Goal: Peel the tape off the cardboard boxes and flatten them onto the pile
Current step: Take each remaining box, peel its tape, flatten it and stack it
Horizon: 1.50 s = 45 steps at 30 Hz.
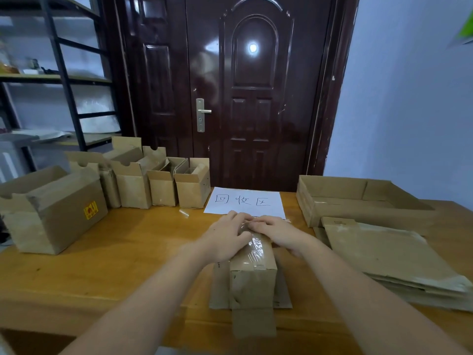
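A small brown cardboard box (252, 272) stands at the table's (122, 242) near middle, matte and creased, a glossy strip of clear tape (256, 245) wrinkling along its top. Both hands meet at the box's 12 o'clock end: the left hand (225, 237) curls over the top, the right hand (276, 233) pinches the tape's edge. Flattened cardboard pile (391, 257) lies at 3 o'clock.

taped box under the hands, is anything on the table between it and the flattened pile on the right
Nothing visible does. The taped box sits under both hands, left hand and right hand, and only bare table separates it from the flattened cardboard pile.
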Tool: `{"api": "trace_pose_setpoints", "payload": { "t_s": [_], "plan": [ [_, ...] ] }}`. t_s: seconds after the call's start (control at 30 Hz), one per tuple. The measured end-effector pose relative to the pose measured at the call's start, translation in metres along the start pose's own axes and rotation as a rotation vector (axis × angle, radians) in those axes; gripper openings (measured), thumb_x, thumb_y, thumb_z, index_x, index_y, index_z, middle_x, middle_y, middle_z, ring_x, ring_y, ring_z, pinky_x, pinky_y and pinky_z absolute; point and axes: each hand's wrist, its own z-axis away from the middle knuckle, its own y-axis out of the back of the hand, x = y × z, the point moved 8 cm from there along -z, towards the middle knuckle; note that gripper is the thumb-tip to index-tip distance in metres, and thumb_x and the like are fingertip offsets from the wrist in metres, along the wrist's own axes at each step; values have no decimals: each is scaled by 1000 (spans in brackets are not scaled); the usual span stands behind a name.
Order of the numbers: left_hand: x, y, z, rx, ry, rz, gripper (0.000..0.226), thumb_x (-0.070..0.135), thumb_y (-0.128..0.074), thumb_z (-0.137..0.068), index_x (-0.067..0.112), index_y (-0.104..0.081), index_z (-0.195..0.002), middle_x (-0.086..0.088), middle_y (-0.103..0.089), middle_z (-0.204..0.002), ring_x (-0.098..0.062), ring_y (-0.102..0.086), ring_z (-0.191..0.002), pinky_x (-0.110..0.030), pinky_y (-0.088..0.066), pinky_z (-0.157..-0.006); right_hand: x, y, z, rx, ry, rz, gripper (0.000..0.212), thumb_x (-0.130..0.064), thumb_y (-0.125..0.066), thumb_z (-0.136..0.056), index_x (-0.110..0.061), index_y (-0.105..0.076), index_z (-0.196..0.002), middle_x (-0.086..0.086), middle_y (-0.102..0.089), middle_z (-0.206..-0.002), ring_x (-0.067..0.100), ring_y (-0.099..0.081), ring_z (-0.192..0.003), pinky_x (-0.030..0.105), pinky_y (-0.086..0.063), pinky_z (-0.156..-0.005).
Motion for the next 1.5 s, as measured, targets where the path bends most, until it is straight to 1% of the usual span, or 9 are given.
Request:
{"api": "trace_pose_setpoints", "payload": {
  "t_s": [0.1,0.2,0.4,0.63,0.9,1.0,1.17,1.3,1.5],
  "plan": [
    [6,2,1,63,-52,-60,54,37,-47,-97,29,-41,-150,10,-42,-138,-14,-42,-127,-37,-35,-111,3,6,-7,39,68,-177,28,-34,-77,-90,-26,-70,-117,-1,-76,-109,20,-71,-107,41,-54,-101],
    [12,7,3,161,-109,-112,56,34,-50,-97,27,-39,-152,11,-41,-140,-12,-38,-129,-35,-30,-111,-2,15,-8,180,170,-239,23,-17,-77,-90,-22,-72,-112,1,-77,-102,16,-72,-100,26,-55,-87],
    [6,16,6,342,-66,-153,59,46,-52,-102,29,-32,-155,9,-48,-137,-13,-45,-127,-36,-36,-108,-27,24,5,443,384,57,10,-13,-71,-93,-23,-74,-91,-12,-73,-92,2,-65,-92,18,-46,-79],
    [20,23,15,501,-92,-316,20,41,-52,-104,27,-63,-114,9,-52,-116,-13,-50,-109,-25,-33,-84,-38,15,31,480,495,226,22,-15,-52,-102,-36,-51,-108,-6,-69,-84,12,-65,-84,39,-53,-80],
    [19,21,14,485,-39,-344,27,42,-49,-105,24,-54,-125,8,-56,-123,-14,-50,-112,-27,-35,-87,-38,14,38,442,531,337,20,-2,-70,-90,-16,-72,-103,-6,-59,-99,3,-59,-83,8,-43,-78],
    [18,21,12,475,-25,-318,42,41,-54,-102,26,-44,-141,8,-55,-130,-16,-51,-120,-31,-42,-96,-42,9,37,443,581,403,13,-7,-63,-97,-18,-69,-95,-6,-60,-95,8,-56,-89,17,-41,-79],
    [24,19,15,502,-92,-421,25,37,-40,-110,26,-61,-117,7,-54,-116,-14,-49,-105,-28,-38,-87,-42,10,41,430,575,478,23,-23,-61,-100,-23,-61,-123,-16,-58,-102,11,-50,-104,27,-44,-88],
    [25,18,15,492,-114,-447,30,39,-37,-110,25,-61,-120,7,-55,-116,-16,-50,-105,-29,-36,-87,-48,9,42,474,606,647,17,-15,-65,-95,-22,-68,-110,-7,-60,-106,15,-51,-102,33,-46,-86],
    [32,16,14,428,-161,-544,29,47,-41,-108,28,-59,-118,9,-61,-111,-17,-53,-104,-30,-38,-88,-46,7,39,504,521,808,19,-29,-51,-105,-25,-70,-106,-7,-61,-104,15,-50,-99,38,-47,-87]
  ]
}}
